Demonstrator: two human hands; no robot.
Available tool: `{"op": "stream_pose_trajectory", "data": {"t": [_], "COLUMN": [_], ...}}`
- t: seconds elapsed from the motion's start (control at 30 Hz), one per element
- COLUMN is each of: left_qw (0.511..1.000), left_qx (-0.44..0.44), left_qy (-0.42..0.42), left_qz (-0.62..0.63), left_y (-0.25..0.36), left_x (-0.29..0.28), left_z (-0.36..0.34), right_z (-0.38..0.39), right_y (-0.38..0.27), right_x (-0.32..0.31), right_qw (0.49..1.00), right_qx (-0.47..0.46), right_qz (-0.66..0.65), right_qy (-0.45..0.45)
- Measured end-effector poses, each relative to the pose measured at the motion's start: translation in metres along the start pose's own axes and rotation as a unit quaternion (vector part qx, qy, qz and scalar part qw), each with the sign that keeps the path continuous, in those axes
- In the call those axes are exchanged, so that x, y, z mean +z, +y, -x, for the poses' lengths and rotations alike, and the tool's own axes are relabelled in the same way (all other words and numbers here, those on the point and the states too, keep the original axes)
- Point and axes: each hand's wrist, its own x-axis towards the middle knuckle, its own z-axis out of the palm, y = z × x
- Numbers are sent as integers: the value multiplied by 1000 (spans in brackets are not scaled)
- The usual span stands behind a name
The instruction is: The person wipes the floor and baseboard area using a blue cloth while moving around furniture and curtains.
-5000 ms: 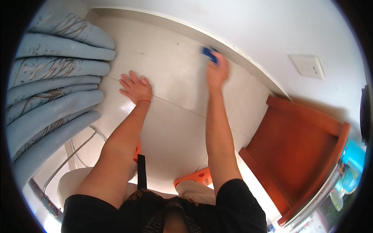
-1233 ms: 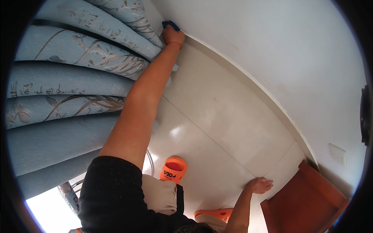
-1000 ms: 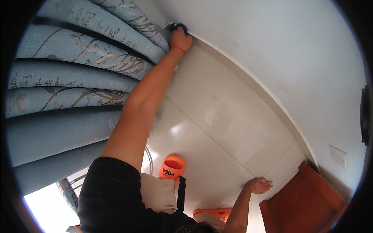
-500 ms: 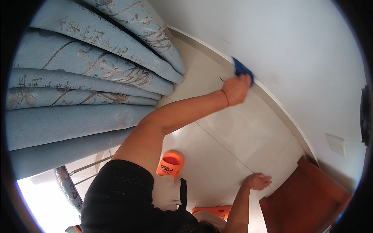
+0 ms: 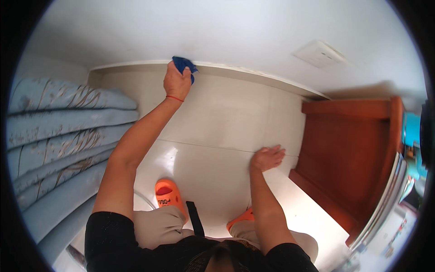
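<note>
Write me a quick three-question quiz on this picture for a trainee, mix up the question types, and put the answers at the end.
1. Multiple choice. What does the person's bare left hand hold?
A) A yellow foam sponge
B) A crumpled blue cloth
C) A wooden brush

2. True or false? The person wears a thin red wristband on that same side.

3. Fill the gap. The hand nearer to the reddish-brown wooden furniture is the person's ____ hand.

Key: 1. B. 2. True. 3. Right; the right hand has its fingers extended toward it.
</note>
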Motion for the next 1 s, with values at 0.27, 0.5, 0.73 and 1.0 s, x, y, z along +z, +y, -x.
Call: {"op": "stream_pose_trajectory", "data": {"t": [0.27,0.5,0.73,1.0], "left_qw": [963,864,760,724], "left_qx": [183,380,647,669], "left_qy": [-194,-330,-39,-85], "left_qz": [-47,-10,-46,-143], "left_y": [124,229,258,161], "left_x": [107,171,209,181], "left_z": [71,168,121,87], "right_z": [-3,-2,-9,-1], "right_y": [0,-6,5,5], "right_x": [-21,-26,-21,-11], "right_qw": [997,997,990,995], "right_qx": [29,22,44,19], "right_qz": [-5,-22,-33,-4], "right_qy": [-73,-76,-129,-99]}}
